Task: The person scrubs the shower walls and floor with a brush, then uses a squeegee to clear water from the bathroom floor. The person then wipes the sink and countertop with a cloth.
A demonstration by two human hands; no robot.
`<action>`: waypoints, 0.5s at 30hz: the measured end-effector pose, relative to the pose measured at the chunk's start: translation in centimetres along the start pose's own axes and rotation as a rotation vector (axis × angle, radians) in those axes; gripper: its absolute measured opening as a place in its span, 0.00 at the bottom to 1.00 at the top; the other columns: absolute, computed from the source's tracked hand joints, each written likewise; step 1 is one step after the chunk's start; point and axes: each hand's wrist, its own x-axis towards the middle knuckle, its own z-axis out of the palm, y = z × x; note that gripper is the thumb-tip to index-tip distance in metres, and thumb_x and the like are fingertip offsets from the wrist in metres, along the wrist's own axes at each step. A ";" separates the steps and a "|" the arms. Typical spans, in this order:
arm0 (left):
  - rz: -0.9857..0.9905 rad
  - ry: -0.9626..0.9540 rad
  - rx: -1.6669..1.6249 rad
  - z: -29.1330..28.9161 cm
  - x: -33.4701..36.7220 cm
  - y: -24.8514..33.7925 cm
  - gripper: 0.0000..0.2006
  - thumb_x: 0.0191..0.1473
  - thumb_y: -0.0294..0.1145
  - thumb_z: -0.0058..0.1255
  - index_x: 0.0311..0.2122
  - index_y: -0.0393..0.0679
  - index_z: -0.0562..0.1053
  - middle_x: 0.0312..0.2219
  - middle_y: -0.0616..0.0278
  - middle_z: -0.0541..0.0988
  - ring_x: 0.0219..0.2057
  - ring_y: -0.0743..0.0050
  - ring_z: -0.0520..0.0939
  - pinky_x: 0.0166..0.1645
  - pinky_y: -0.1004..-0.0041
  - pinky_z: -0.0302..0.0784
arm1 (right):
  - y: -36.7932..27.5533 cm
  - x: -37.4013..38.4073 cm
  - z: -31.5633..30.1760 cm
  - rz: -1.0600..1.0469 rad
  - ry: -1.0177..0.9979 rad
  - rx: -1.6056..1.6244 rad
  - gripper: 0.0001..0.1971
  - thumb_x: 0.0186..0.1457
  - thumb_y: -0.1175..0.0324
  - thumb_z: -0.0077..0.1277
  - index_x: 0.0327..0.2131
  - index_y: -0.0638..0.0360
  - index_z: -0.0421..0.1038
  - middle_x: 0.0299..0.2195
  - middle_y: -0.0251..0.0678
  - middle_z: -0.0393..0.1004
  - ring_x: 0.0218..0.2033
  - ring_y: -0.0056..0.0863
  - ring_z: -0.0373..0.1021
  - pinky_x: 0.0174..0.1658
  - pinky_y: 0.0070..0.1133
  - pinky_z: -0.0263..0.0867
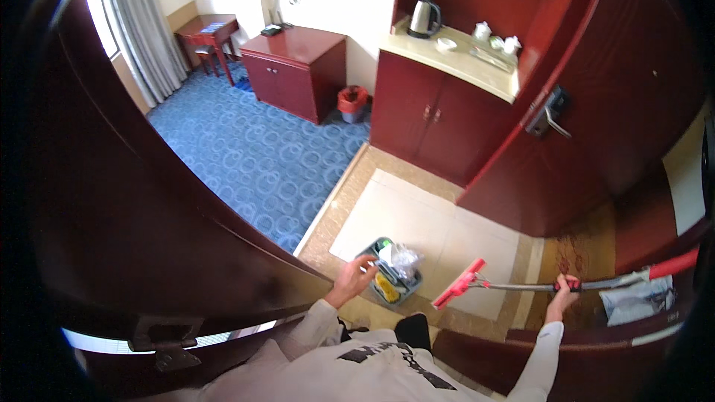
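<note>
Now the right hand [565,295] is closed round a pink, metal-poled squeegee [463,283]. Just right of the half-open, empty left hand [351,283] sits a grey plastic basket [407,290].

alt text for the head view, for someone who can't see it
A person's right-hand grip holds a long-handled squeegee with a pinkish-red head, while the left-hand grip is near a gray caddy containing a yellow item and clear plastic. Beyond the pale tiles are blue carpet, dark red cabinets and a metal kettle.
</note>
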 end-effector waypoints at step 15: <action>-0.197 0.291 0.367 8.8 7.4 2.6 0.13 0.44 0.35 0.51 0.37 0.42 0.73 0.25 0.53 0.78 0.28 0.60 0.79 0.35 0.66 0.73 | 22.5 17.8 -7.6 0.306 0.530 -0.093 0.13 0.47 0.65 0.53 0.35 0.60 0.69 0.33 0.34 0.70 0.33 0.30 0.64 0.42 0.29 0.57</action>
